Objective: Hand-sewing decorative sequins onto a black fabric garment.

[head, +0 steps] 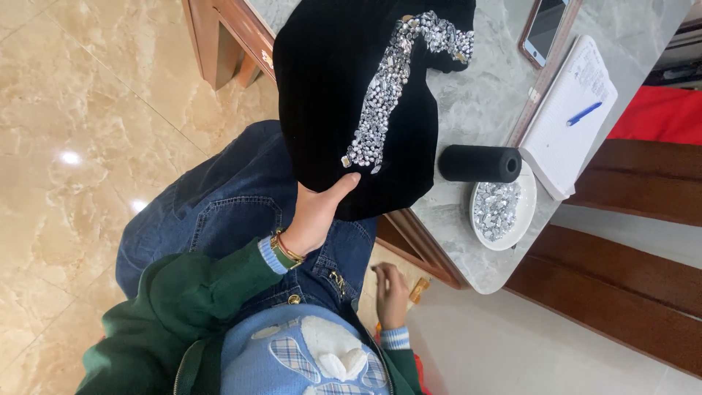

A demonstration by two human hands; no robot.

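My left hand (316, 212), with a gold bracelet at the wrist, grips the lower edge of a black velvet cloth (329, 95), thumb on top. The cloth drapes over the near edge of a grey marble tabletop (475, 102) and down toward my lap. A band of silver rhinestones (384, 95) runs across the cloth. My right hand (391, 292) hangs lower, beside my jeans and below the table edge. Its fingers are curled next to a small golden object (418, 290). Whether it holds that object is unclear.
On the table stand a black cylindrical spool (479, 163) and a white dish (528, 197) of loose rhinestones (497, 208). Behind them lie a notebook (563, 139) with a blue pen (583, 113), a ruler (545, 73) and a phone (545, 29). Beige marble floor spreads to the left.
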